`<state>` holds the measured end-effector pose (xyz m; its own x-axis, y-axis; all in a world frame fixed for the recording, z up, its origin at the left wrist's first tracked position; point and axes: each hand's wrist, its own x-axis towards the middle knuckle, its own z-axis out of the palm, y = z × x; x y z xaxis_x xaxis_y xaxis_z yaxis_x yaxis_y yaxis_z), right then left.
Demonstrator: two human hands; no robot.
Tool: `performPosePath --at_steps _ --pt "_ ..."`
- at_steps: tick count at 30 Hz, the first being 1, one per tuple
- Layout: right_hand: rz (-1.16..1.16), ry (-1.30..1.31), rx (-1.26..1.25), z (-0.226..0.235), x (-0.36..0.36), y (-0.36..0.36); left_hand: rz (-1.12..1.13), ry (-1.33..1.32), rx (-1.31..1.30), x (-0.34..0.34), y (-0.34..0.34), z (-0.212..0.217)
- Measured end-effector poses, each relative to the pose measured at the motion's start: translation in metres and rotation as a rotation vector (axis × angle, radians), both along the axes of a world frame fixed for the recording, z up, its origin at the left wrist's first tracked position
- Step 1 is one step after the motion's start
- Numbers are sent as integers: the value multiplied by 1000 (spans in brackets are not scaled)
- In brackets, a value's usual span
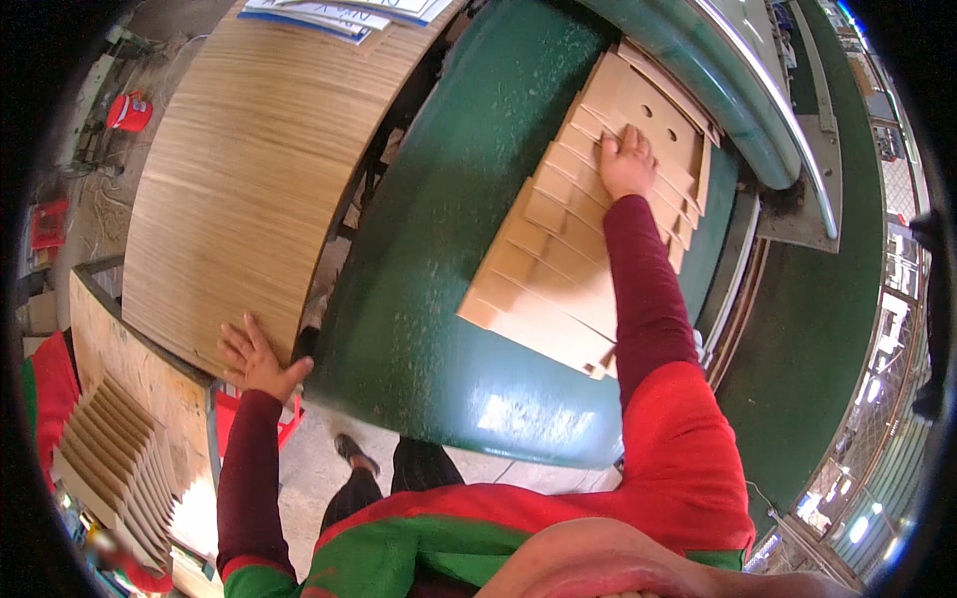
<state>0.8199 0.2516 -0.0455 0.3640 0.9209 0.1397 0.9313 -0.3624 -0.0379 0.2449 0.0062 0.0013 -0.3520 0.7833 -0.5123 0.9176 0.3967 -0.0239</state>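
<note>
Cardboard sheets (568, 249) fanned on green table (429, 249), under flat open right hand (626, 159); left hand (254, 359) spread against tall stack (239, 169).

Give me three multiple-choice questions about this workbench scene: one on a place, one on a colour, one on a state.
1. Where does the right hand rest?
A. on the fanned cardboard blanks
B. on the floor
C. on a red container

2. What colour is the machine table?
A. yellow
B. green
C. white

3. How is the left hand?
A. in a fist
B. holding a tool
C. open, fingers spread, at the tall stack of flat cardboard sheets

Answers: 1 A, the palm lies on the blanks; 2 B, its surface is dark green; 3 C, fingers splayed against the stack's edge.
</note>
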Motion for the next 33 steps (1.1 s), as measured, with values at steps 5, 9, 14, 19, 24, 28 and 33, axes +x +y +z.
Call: performPosePath --at_steps 5,9,14,19,24,28,33 --pt "-126 17 -11 19 -81 -77 -487 -555 613 6 -87 -15" --pt "-176 19 -23 29 -142 -150 285 -1055 -366 63 -219 -27" --pt "-198 45 -17 46 -226 -245 1016 -2048 -638 66 -277 -76" --pt "-210 61 -73 57 -275 -308 819 -2139 -657 28 -312 -40" --pt "-29 179 -307 102 -236 -297 651 -2050 -612 62 -276 48" --pt "218 302 -256 159 -166 -279 618 -2137 -520 131 -219 119" --pt "41 357 -174 195 -105 -247 853 -1991 -218 246 -141 158"
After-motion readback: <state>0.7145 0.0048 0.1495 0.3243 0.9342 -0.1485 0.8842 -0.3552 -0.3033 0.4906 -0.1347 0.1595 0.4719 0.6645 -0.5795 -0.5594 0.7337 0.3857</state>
